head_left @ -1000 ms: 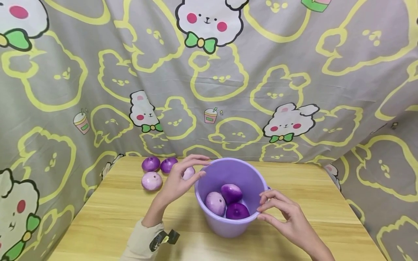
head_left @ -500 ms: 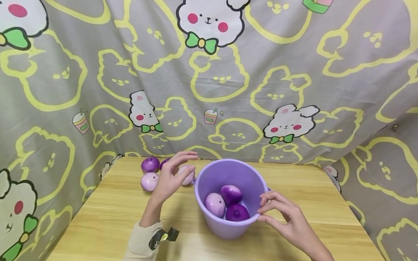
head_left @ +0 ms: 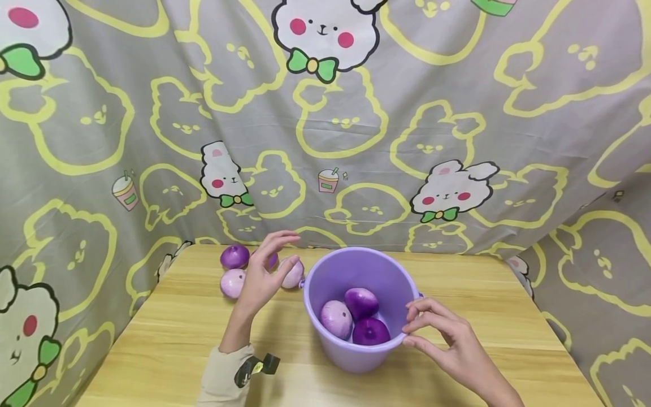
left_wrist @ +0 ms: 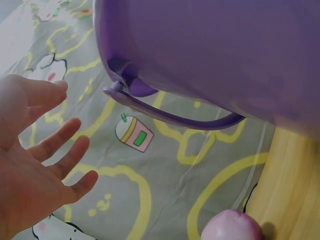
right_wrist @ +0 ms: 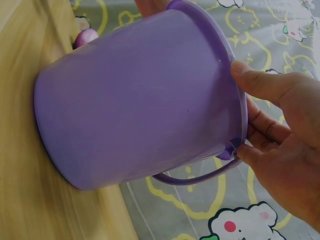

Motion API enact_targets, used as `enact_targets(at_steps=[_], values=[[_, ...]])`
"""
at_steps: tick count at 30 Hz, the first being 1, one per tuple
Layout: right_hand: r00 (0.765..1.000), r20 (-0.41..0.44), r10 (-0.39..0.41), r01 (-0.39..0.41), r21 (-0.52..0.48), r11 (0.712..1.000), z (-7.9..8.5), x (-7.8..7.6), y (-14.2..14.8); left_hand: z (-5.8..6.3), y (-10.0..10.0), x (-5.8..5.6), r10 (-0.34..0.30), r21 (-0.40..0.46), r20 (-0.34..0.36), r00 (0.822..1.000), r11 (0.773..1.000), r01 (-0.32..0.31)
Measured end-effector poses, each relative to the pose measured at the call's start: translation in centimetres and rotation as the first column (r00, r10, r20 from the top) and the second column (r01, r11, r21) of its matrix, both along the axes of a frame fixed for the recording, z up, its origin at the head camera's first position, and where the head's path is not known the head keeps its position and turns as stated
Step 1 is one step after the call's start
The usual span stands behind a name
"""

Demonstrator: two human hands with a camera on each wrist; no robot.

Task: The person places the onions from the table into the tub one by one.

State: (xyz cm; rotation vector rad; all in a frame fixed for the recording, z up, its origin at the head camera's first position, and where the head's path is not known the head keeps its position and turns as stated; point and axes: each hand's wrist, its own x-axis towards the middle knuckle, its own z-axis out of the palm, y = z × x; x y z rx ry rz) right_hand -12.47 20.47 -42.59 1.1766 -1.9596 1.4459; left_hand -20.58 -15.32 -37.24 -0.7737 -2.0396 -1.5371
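A purple bucket (head_left: 356, 362) stands upright on the table, with three onions inside: a pale one (head_left: 336, 320), a darker one (head_left: 361, 303) and a deep purple one (head_left: 371, 332). My right hand (head_left: 452, 345) pinches the bucket's right rim between thumb and fingers; in the right wrist view the thumb (right_wrist: 260, 82) lies on the outer wall. Left of the bucket my left hand (head_left: 261, 277) hovers with relaxed, parted fingers and holds nothing. Around it lie several onions, among them a dark one (head_left: 235, 257) and a pale one (head_left: 293, 275); the hand partly covers one dark onion (head_left: 271, 260).
The wooden table (head_left: 168, 345) ends at a grey curtain (head_left: 356, 141) printed with rabbits and yellow outlines, which hangs behind it and at both sides. The bucket's handle (left_wrist: 185, 121) hangs down at its far side.
My left hand has moved left, away from the bucket's rim toward the onions on the table. My right hand stays at the rim, and the bucket has barely moved.
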Motion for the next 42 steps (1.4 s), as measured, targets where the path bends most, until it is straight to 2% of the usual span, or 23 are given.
enact_targets(at_steps=[3,9,20,31,42], values=[[1.000,-0.002,-0.002,0.002,0.000,1.000,0.0,0.0,0.0,0.2,0.1,0.1,0.027,-0.006,0.004,1.000,1.000,-0.027],[1.000,-0.004,-0.007,0.007,0.007,1.000,0.1,0.0,0.1,-0.5,0.2,-0.2,0.057,0.003,0.029,0.998,0.998,-0.057],[1.000,-0.009,-0.017,0.018,0.017,1.000,0.2,0.0,0.0,-2.0,0.2,-0.9,0.057,0.024,0.066,0.996,0.998,-0.059],[0.999,-0.017,-0.028,0.028,0.020,0.999,0.2,0.0,0.0,-2.6,0.0,-1.5,0.057,0.052,0.088,0.994,0.997,-0.062],[0.999,-0.022,-0.038,0.038,0.019,0.999,0.1,0.1,-0.1,-3.3,-0.1,-2.0,0.099,0.013,0.033,0.995,0.995,-0.100]])
